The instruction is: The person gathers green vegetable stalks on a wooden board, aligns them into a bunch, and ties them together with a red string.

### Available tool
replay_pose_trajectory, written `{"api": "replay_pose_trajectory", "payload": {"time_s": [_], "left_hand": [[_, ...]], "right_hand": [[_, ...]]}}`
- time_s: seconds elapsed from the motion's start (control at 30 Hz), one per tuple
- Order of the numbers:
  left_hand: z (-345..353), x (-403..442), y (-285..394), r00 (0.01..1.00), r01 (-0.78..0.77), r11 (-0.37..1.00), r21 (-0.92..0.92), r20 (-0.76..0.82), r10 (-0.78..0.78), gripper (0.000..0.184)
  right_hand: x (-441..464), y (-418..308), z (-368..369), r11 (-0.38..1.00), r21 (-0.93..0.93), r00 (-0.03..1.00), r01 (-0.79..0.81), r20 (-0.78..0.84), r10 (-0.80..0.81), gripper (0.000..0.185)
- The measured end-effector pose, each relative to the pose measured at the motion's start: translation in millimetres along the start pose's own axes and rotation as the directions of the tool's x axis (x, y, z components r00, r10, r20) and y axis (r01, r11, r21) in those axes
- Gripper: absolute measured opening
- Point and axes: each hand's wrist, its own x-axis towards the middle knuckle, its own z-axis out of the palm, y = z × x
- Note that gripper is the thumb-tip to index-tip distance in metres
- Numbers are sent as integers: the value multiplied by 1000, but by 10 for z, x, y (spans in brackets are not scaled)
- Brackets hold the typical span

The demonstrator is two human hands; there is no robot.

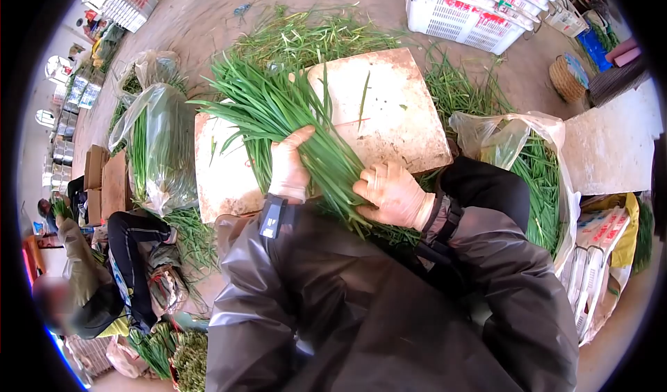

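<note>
A large bunch of garlic chives [313, 124] lies slantwise over a stained white board [389, 107], leaf tips toward the upper left and lower ends near my lap. My left hand [290, 163], in a thin pale glove, grips the bunch from the left with its thumb across the top; the fingers under the leaves are hidden. Lower down, my right hand [394, 194], also gloved, is closed with curled fingers at the stalk end. A single loose leaf [363, 95] rests on the board.
Scattered trimmings [313, 38] cover the floor beyond the board. Bags of chives stand at left [170, 142] and right [538, 177]. White crates [462, 20] are stacked at upper right. At far left, another person [87, 274] sits holding greens.
</note>
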Motion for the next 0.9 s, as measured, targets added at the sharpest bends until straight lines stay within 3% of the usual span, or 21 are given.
{"api": "replay_pose_trajectory", "payload": {"time_s": [0.07,0.17,0.2,0.43,0.57,0.6,0.73,0.83,0.87,0.9], "left_hand": [[-31,55,-10,1000,-1,1000,10,-7,1,26],[-120,140,-55,1000,18,1000,-21,4,-18,26],[-113,145,-54,1000,18,1000,-23,7,-17,26],[-64,119,-49,999,-23,997,-74,30,26,31],[-78,139,-54,999,-42,995,-89,15,43,31],[-95,151,-56,999,-35,994,-102,2,35,31],[-215,248,-70,999,-11,988,-153,-31,6,30],[-317,286,-50,999,-32,994,-105,-27,30,29],[-326,280,-34,999,-28,995,-99,-24,26,29],[-249,228,28,1000,-25,995,-92,-20,23,29]], "right_hand": [[-8,51,35,999,-34,999,1,40,0,26],[-27,153,54,980,190,998,-64,-3,66,25],[-23,188,10,940,317,992,-129,56,117,26],[-89,358,-94,699,669,966,-253,134,222,25],[-129,422,-131,755,617,971,-222,68,230,22],[-134,446,-172,719,641,963,-267,147,227,21],[-185,497,-301,738,643,972,-204,222,75,21],[-293,632,-321,819,505,810,-272,579,-88,25],[-384,679,-220,889,348,694,-299,718,-48,27],[-428,655,-176,971,60,590,-232,802,92,27]]}}
